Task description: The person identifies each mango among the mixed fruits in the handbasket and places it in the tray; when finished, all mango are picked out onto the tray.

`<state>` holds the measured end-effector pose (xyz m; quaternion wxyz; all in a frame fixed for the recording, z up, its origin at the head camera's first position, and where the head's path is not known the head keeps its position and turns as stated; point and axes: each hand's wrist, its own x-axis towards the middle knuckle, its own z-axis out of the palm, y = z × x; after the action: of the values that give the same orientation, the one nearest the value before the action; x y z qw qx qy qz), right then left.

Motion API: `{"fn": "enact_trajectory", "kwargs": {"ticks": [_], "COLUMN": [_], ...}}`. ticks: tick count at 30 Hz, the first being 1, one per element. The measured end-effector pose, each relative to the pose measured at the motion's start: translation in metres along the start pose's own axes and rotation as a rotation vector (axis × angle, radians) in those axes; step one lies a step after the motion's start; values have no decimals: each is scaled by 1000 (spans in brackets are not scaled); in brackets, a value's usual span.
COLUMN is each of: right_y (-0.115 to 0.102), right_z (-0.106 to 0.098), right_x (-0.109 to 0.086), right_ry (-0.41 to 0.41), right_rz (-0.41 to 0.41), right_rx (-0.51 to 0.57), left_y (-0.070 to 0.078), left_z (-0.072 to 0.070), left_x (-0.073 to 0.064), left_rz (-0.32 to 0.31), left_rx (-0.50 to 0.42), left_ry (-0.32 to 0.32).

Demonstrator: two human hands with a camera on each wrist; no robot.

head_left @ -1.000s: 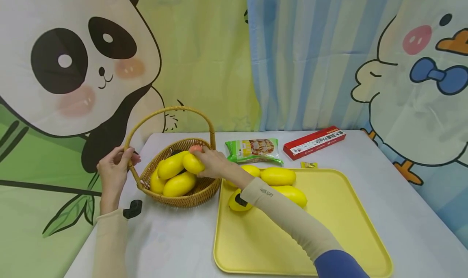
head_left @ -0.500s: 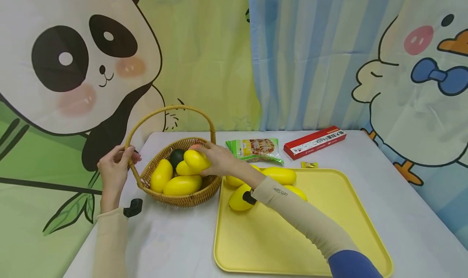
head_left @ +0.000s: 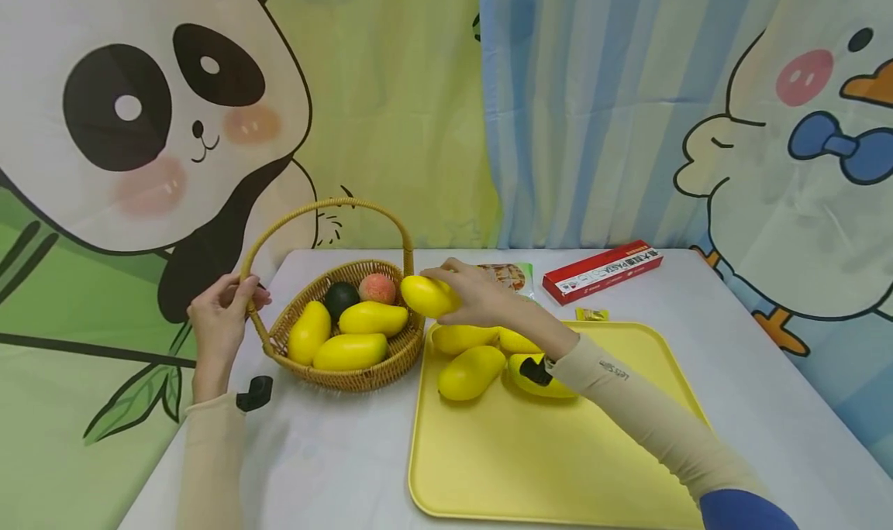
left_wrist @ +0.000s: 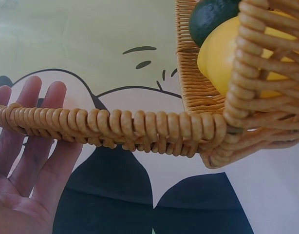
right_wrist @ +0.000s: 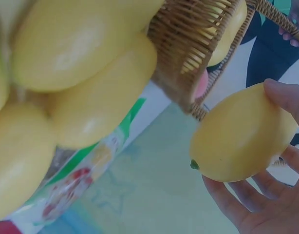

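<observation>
My left hand [head_left: 218,321] holds the left side of the wicker basket's handle [head_left: 253,301], and its fingers [left_wrist: 57,146] pass behind the handle in the left wrist view. In the basket [head_left: 363,380] lie three yellow mangoes, one of them a mango [head_left: 351,352] at the front, along with a pinkish peach [head_left: 377,288] and a dark green round fruit [head_left: 341,299]. My right hand [head_left: 484,294] grips another mango [right_wrist: 242,134] between thumb and fingers. This mango is in the air, just right of the basket rim and above the tray's back left corner.
Several mangoes, including a mango [head_left: 472,373], lie on the yellow tray [head_left: 530,468]. Behind it are a green food packet [head_left: 512,276], partly hidden by my right hand, a red pasta box [head_left: 602,271] and a small yellow packet [head_left: 591,314]. A printed curtain [head_left: 405,127] hangs behind the table.
My right hand has lifted a mango from the basket and carried it right, past the rim. The peach and dark green fruit now show fully. My left hand stays on the handle.
</observation>
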<state>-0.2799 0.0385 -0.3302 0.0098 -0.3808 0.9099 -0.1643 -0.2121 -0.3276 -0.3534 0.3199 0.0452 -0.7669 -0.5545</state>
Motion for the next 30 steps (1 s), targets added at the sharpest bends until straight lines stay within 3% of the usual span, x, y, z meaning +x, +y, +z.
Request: {"fn": "enact_trajectory", "kwargs": {"ticks": [9, 18, 30], "right_y": [39, 69, 116], "right_z": [-21, -33, -34], "right_x": [-52, -86, -138], "right_ry": [26, 33, 52], "right_rz": [56, 120, 186], "right_rx": [-16, -19, -42], "left_y": [-8, -9, -10], "left_z": [-2, -2, -1], "left_x": [6, 3, 4], "left_rz": [5, -32, -1], "left_rx": [11, 8, 43], "left_ry": [3, 10, -3]}}
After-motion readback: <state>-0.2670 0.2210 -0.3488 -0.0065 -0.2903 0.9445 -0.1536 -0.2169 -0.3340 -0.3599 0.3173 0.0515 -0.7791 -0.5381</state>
